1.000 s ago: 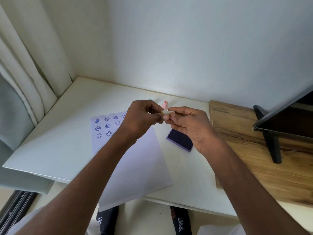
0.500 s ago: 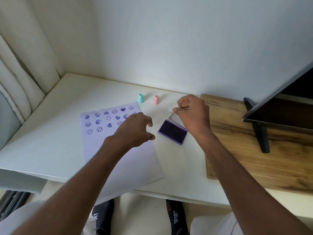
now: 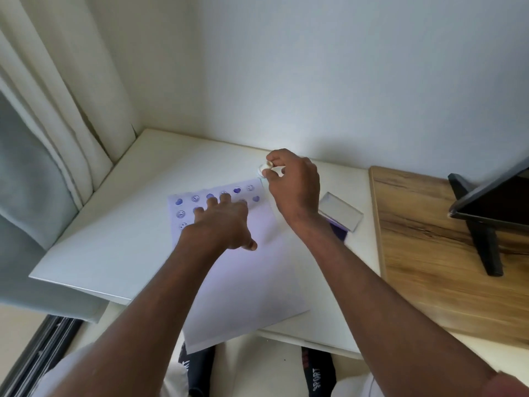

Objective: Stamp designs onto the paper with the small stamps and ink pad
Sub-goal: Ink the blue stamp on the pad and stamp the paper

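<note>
Two hands are now working apart, where a second ago they were meeting together over a small stamp. The left hand is lying flat on the paper, fingers straight and spread over the printed rows of blue smileys and hearts, holding the sheet still. The right hand is pinching a small pale stamp between thumb and fingertips, hovering just past the paper's far right corner. Half a second ago this hand was hanging near the ink pad; the pad, lid open, is now sitting partly hidden under the right wrist on the white table. The teal and pink stamps seen earlier are showing nowhere now. By my judgement the stamp is heading for a free spot beside the last heart, though whether it is inked cannot be told. Below the table edge, the word SPORT is reading on a dark sock.
</note>
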A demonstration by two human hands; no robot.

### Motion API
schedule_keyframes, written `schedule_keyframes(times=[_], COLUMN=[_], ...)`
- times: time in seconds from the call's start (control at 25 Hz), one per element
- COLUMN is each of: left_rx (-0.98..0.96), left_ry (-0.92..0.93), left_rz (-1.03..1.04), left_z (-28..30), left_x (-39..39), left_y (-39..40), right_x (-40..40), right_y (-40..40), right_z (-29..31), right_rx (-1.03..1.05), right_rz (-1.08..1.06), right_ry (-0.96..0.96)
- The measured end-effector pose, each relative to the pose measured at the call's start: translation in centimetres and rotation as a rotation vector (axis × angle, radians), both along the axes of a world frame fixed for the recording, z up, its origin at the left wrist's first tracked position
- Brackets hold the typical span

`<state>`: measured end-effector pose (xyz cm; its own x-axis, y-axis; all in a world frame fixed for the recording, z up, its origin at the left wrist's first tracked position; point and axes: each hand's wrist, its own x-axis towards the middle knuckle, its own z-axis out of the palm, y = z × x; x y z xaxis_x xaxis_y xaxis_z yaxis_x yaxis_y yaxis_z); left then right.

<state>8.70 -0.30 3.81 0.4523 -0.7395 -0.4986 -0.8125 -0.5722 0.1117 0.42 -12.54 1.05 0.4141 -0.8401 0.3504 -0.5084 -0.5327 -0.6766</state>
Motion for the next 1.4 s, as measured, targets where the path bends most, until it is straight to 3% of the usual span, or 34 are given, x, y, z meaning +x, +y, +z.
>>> schedule_keyframes(times=[0.24,0.4,0.52,0.72,0.92,1.12,1.2,1.24,1.32,1.4], left_rx=[0.119,0.151,0.134,0.024,-0.032,-0.060,-0.172,-0.289,-0.576,-0.804], left_ry=[0.078,0.098,0.098,0.093,0.095,0.050,0.049,0.084,0.243,0.494], left_rz=[0.001,-0.036,-0.047,-0.058,-0.085,-0.093,-0.043,0.018,0.204,0.349], left_z=[0.4,0.0,0.0,0.4,0.6,0.1,0.1,0.2,0.7,1.4], left_x=[2.0,2.4,2.3,1.9,1.0,0.6,0.6,0.7,0.7,0.4], left_y=[2.6,3.3,3.2,2.8,2.1,1.2,0.5,0.0,-0.8,-1.2], right_x=[8.8,11.7,11.7,8.4,4.2,4.5,3.9,3.1,0.4,-3.5], right_y=[0.5,0.3,0.2,-2.0,-4.6,-4.7,-4.6,-4.1,-2.2,0.5], right_z=[0.9,-0.6,-1.0,1.0,1.4,0.4,1.1,2.0,4.1,5.4], right_rx=[-0.058,-0.120,-0.135,-0.123,-0.105,-0.194,-0.126,-0.019,0.421,0.922], right_rz=[0.174,0.272,0.288,0.141,0.106,0.118,0.081,0.054,0.010,-0.007], right_ry=[0.192,0.425,0.499,0.362,0.724,0.802,0.645,0.450,-0.077,-0.414])
